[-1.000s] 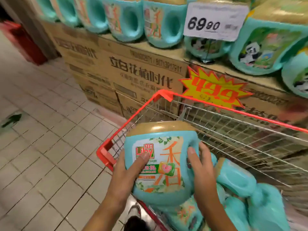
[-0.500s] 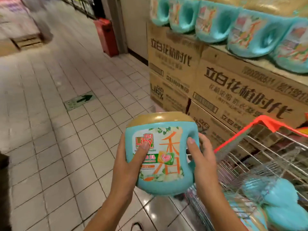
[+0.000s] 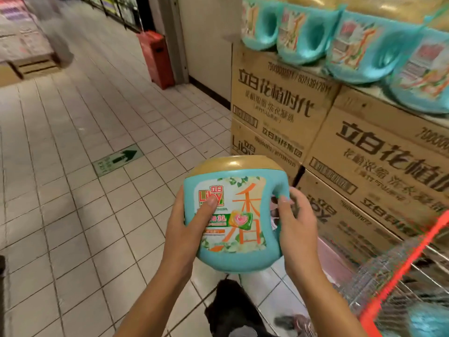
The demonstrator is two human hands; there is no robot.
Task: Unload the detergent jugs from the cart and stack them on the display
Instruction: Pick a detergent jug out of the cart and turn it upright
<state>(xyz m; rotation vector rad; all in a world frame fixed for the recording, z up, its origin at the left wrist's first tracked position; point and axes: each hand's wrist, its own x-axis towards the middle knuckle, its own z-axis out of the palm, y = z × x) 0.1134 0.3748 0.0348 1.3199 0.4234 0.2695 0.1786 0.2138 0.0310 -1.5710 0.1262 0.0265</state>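
The detergent jug (image 3: pixel 233 215) hangs upright in the air between both hands, above the tiled floor (image 3: pixel 73 190) and clear of the cart (image 3: pixel 408 266), which lies low to the right of the right fingers. The left hand (image 3: pixel 187 229) presses the jug's left side, with the thumb flat across the label and the other fingers hidden behind the body. The right hand (image 3: pixel 296 227) clamps the handle side, thumb on the handle's front edge and fingers curled behind it.

The left hold looks like a squeeze on smooth plastic, not a hook. If the right hand lets go early, the jug, which is probably heavy, could slide down and hit the tiles.

Up and to the right of the fingers, the display jugs (image 3: pixel 301 37) stand packed close along the edge of the cartons (image 3: pixel 279 100). Pushing this one in carelessly could knock a neighbour off.
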